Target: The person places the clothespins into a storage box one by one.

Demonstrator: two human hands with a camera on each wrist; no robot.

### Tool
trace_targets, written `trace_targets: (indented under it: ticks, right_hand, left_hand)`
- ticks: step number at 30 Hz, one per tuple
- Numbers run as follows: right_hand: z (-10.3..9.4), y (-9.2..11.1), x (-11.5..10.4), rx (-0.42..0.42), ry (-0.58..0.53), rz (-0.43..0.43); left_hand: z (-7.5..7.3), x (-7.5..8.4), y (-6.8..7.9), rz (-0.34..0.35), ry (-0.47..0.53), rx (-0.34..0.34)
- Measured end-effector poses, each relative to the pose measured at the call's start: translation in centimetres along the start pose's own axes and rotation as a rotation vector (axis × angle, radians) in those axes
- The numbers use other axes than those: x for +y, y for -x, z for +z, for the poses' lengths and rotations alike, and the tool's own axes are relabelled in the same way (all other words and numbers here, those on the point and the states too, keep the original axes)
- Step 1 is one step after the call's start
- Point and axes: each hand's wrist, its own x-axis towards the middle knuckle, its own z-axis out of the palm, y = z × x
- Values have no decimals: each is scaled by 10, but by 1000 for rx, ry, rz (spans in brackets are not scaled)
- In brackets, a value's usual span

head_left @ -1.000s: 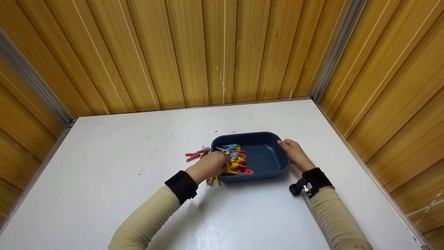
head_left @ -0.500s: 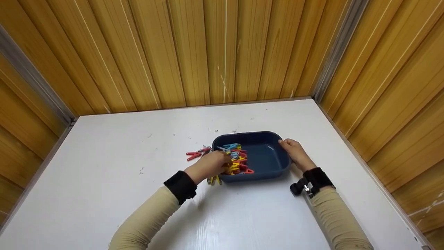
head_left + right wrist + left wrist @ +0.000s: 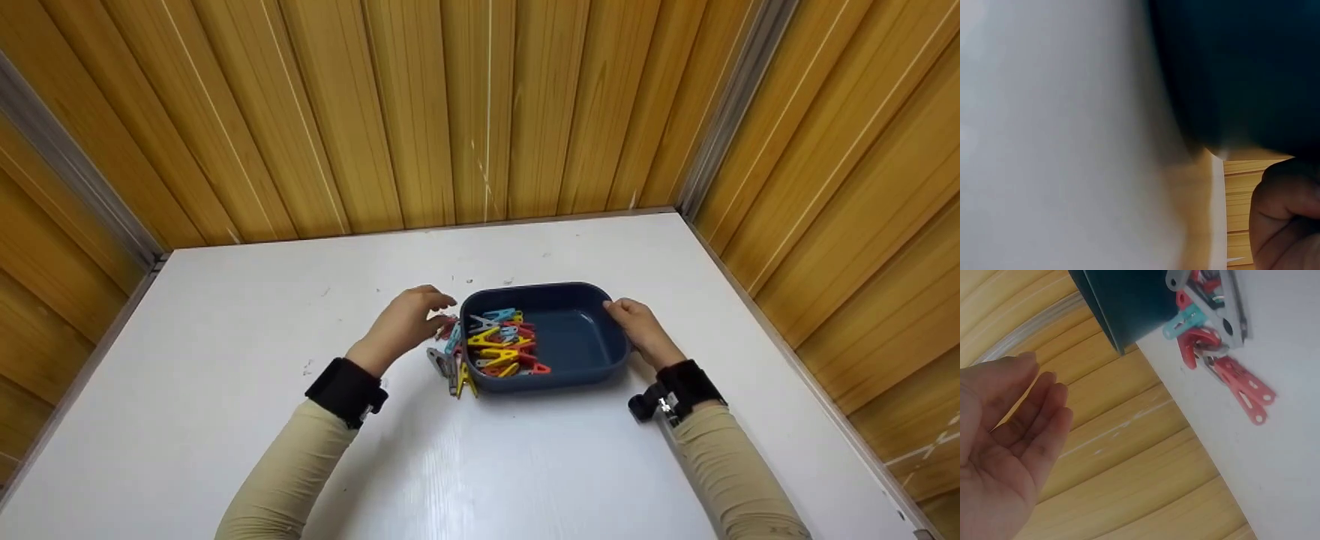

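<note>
A dark blue plastic basin [image 3: 574, 345] stands on the table, with several yellow, red, blue and grey clothespins [image 3: 499, 354] heaped in its left half. My right hand [image 3: 641, 330] grips the basin's right rim, thumb on top; in the right wrist view only part of that hand [image 3: 1286, 219] shows. Just left of the basin my left hand [image 3: 405, 321] hovers with loosely bent fingers, and the left wrist view shows nothing in it. Beneath and beside it lie more clothespins: a yellow one [image 3: 466, 381], grey ones [image 3: 450, 369], a light blue one [image 3: 1188, 322] and red ones [image 3: 1244, 388].
The white table [image 3: 285, 322] carries small scuff marks. Wood-patterned panel walls [image 3: 420, 112] rise behind it and on both sides. The loose clothespins lie close against the basin's left wall.
My left hand has come out of the basin and moved left over the loose clothespins, leaving yellow clothespins visible inside. The right hand keeps its hold on the rim.
</note>
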Motion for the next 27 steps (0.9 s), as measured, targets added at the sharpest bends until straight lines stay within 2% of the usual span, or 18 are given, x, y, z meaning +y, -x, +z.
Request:
trace_targets:
  ticks: [6,14,19,27]
  right_hand:
    - [0,1,2,18,6,-9]
    - [0,2,2,24,-13,-20]
    - [3,2,1,19,-33,-31]
    - [1,1,2,15,-19,-48]
  left_hand:
    - [2,-24,5,-41,-52,-2]
    - [18,-54,4,-140,-55,-60]
    - [29,-61,2,-229,-63,-90]
    - [40,-66,1,-257,-120,-65]
